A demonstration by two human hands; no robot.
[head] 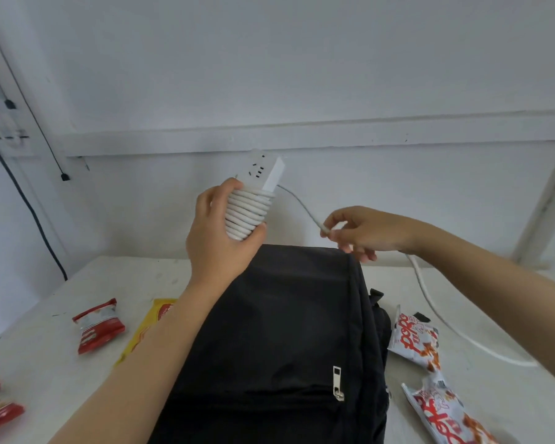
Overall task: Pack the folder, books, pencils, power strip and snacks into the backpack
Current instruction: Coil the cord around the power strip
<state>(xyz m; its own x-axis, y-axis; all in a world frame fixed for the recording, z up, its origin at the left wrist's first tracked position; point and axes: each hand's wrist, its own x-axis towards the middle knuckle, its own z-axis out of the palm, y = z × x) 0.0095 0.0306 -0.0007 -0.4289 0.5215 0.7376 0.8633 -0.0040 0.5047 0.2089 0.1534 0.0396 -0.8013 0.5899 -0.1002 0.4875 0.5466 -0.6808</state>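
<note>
Head view: left hand (218, 232) grips the power strip (253, 193), held above the top end of the backpack (289, 331), cord coils wound round its lower half. Right hand (362, 232) pinches the free cord (305, 209) between fingertips; the loose tail (446, 328) trails over the tabletop (39, 363) on the right.

Progress: winding is partly done and the strip is not yet packed. Snacks are all out: red packet (98, 325) and yellow packet (154, 318) left of the bag, two white-red packets (414, 338) on the right. Folder, books and pencils are not visible; cannot tell if they are inside. Front zipper (337, 382) looks shut; main opening not visible.

Room: wall is close behind the bag, free tabletop on the left, and the tail runs near the right-side packets.
</note>
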